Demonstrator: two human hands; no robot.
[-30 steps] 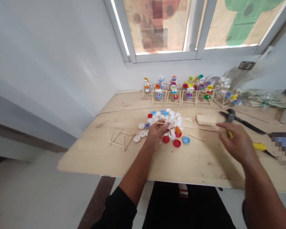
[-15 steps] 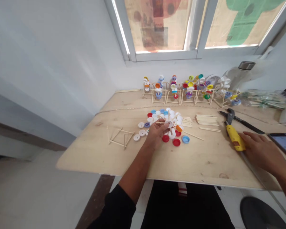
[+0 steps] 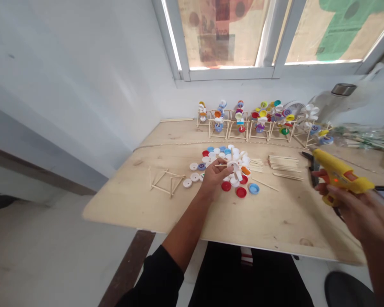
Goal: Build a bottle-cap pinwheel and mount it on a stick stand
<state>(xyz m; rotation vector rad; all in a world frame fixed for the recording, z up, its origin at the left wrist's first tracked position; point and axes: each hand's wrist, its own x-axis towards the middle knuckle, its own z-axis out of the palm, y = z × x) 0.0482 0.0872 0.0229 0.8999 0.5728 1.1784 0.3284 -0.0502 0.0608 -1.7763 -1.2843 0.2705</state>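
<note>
Pinched in my left hand (image 3: 215,175) is a small assembly of white caps and sticks (image 3: 233,167), held just above a pile of bottle caps. My right hand (image 3: 352,204) is wrapped round the handle of a yellow glue gun (image 3: 342,172), raised above the table's right side with its nozzle pointing up and left. Red caps (image 3: 241,192) and a blue cap (image 3: 254,189) lie in front of the pile. To its right rest thin wooden sticks (image 3: 284,163). An open stick frame (image 3: 166,182) stands left of the caps.
Several stick frames bearing coloured caps (image 3: 238,123) line the back of the wooden table (image 3: 141,204). At the back right are a bottle (image 3: 344,89) and bagged sticks (image 3: 365,137). Black pliers, partly hidden, lie behind the glue gun.
My right hand has closed round the glue gun and lifted it off the table, tilting it. My left hand still holds the assembly. The whole view has shifted slightly.
</note>
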